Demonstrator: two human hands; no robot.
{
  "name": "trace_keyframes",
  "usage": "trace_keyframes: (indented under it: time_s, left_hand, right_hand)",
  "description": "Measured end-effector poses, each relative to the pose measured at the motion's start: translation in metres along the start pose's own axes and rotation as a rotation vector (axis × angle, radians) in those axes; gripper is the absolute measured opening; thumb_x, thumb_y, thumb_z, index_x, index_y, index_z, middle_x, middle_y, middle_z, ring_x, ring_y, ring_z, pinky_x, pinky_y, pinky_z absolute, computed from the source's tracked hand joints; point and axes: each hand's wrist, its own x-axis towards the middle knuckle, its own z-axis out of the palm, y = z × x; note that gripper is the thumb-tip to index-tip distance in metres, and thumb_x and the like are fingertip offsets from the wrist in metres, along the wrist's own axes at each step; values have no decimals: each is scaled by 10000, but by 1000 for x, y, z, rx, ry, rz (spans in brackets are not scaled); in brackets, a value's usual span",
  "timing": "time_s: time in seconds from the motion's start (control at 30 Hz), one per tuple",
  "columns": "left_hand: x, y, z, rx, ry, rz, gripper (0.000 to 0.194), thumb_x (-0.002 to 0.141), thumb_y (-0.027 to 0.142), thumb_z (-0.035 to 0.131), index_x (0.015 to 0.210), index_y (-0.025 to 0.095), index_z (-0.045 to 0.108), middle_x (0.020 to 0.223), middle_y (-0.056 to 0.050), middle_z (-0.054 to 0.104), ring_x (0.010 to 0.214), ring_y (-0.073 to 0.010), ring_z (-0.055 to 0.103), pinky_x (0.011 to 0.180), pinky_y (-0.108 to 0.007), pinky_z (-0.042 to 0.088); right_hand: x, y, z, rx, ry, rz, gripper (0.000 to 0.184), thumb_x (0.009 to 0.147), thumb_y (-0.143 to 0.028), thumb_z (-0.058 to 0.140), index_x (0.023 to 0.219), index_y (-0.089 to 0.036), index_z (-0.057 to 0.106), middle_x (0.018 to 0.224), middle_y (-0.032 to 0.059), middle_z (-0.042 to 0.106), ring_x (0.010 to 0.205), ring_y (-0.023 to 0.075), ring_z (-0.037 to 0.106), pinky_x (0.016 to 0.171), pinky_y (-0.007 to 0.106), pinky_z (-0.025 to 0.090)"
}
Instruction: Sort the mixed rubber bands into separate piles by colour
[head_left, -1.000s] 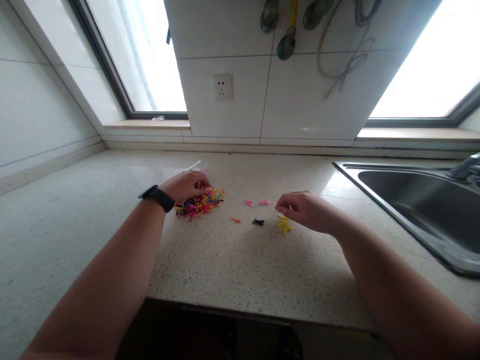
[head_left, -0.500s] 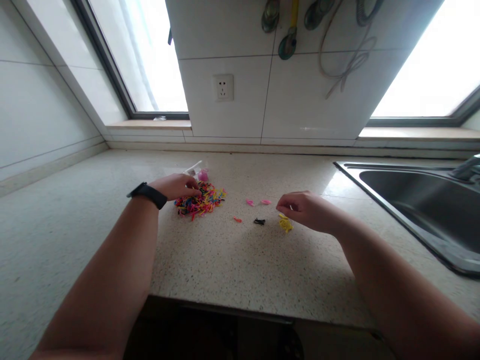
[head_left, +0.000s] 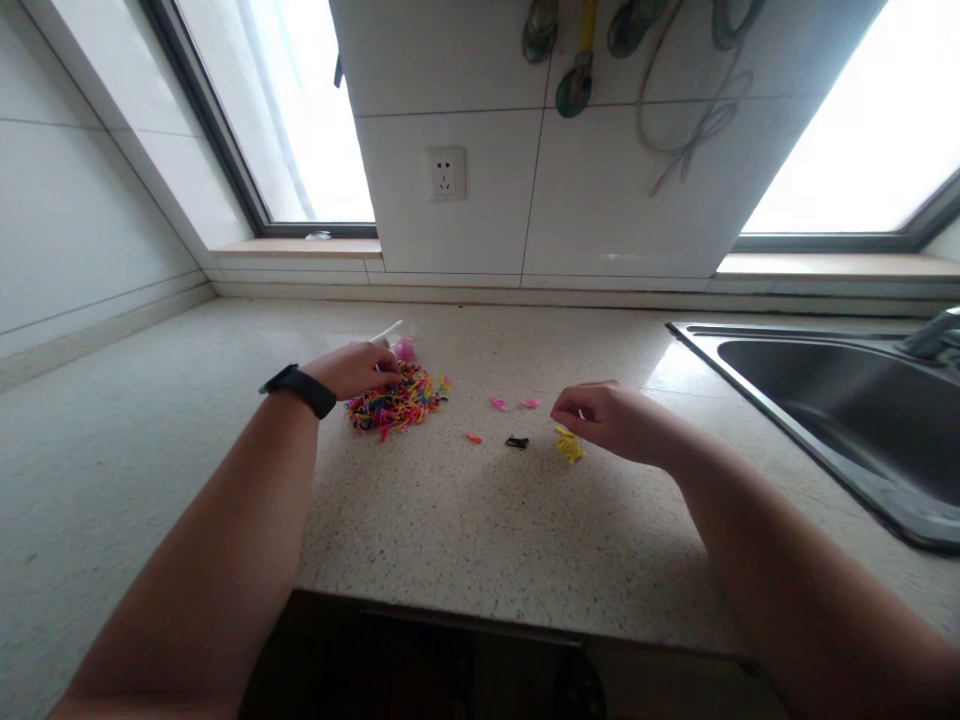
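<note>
A heap of small coloured rubber bands (head_left: 401, 400) lies on the speckled stone counter (head_left: 465, 520). My left hand (head_left: 352, 368), with a black band on its wrist, rests at the heap's left edge, fingers curled into the bands. To the right lie two pink bands (head_left: 514, 404), a red one (head_left: 472, 438), a black one (head_left: 516, 442) and a small yellow cluster (head_left: 568, 446). My right hand (head_left: 611, 420) hovers just above the yellow cluster, fingers curled in a loose pinch; I cannot make out anything in it.
A clear plastic bag with a pink item (head_left: 397, 340) lies behind the heap. A steel sink (head_left: 840, 400) is set into the counter at right. The tiled wall carries a socket (head_left: 446, 174) and hanging utensils (head_left: 574, 90). Windows flank both sides.
My left hand drew back slightly from over the heap to its left edge, uncovering the pink item behind. The right hand has barely moved.
</note>
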Motion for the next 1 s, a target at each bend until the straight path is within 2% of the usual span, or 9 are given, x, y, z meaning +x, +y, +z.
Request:
trace_keyframes:
  time_s: [0.3,0.7,1.0]
  left_hand:
    - [1,-3,0,-13,102,25,324,898,455,547,913,193,738,829,-74,726,720,-185,599,664,-302,387]
    - [0,9,-3,-41,239,79,253,922,373,534,974,185,694,881,-73,734,769,-193,628,713,-312,442]
    - [2,14,1,-182,271,117,230,909,331,566,1012,166,687,933,-66,725,832,-182,635,779,-314,478]
  right_hand:
    - [0,-2,-1,11,-1,-4,151,908,-251,573,866,-194,706,748,17,677,638,126,542,630,273,371]
    - [-1,-3,-2,2,1,-2,162,913,-270,571,857,-197,704,737,18,672,620,126,529,616,275,362]
    - [0,-2,-1,-7,-6,-11,148,915,-257,568,863,-194,692,735,10,666,624,123,528,620,267,361]
